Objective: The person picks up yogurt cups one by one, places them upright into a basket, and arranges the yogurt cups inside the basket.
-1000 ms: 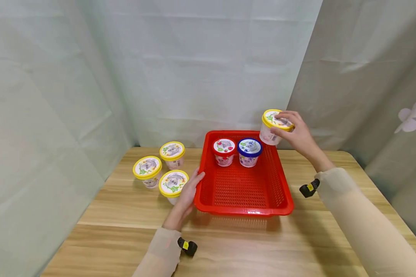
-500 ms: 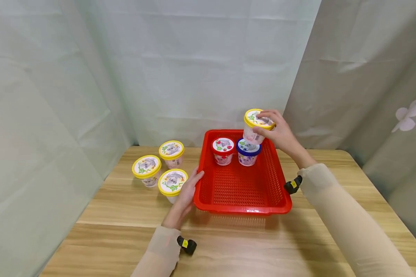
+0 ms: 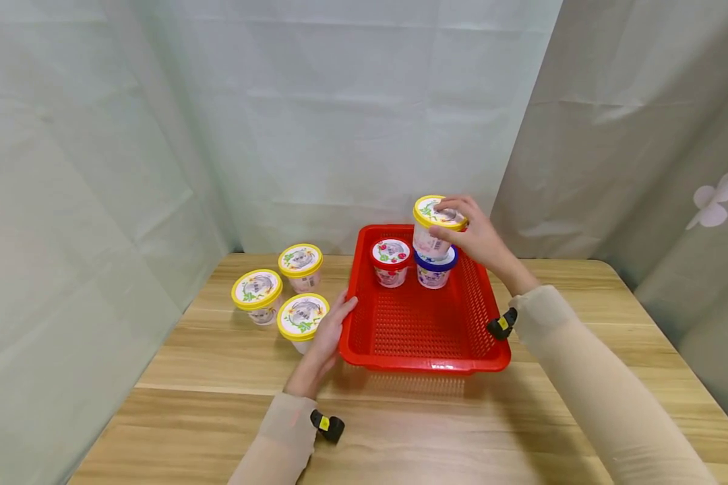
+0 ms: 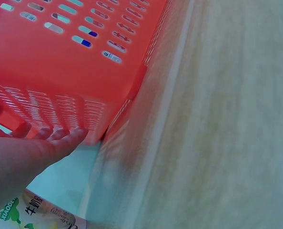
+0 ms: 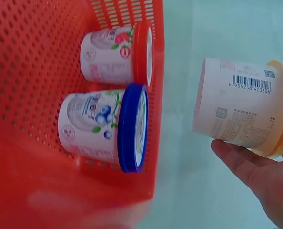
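A yellow-lidded cup (image 3: 432, 242) is gripped from above by my right hand (image 3: 482, 239), held above the blue-lidded cup (image 3: 433, 277). That cup stands beside the red-lidded cup (image 3: 391, 275) at the back of the red basket (image 3: 425, 365). In the right wrist view the held cup (image 5: 237, 102) shows a barcode, apart from the blue-lidded cup (image 5: 91, 126); my right thumb and fingers (image 5: 241, 164) are around it. My left hand (image 3: 327, 337) holds the basket's left side, thumb at the rim; in the left wrist view its fingers (image 4: 60, 138) lie against the basket wall (image 4: 75, 71).
Three yellow-lidded cups, one at the back (image 3: 300, 261), one at the left (image 3: 257, 289) and one by my left hand (image 3: 302, 316), stand on the wooden table (image 3: 206, 364) left of the basket. Pale curtains (image 3: 364, 121) hang behind and at both sides.
My right hand has carried the yellow-lidded cup leftward, from the basket's back right corner to above the blue-lidded cup, and slightly lower at the last. My left hand stays on the basket.
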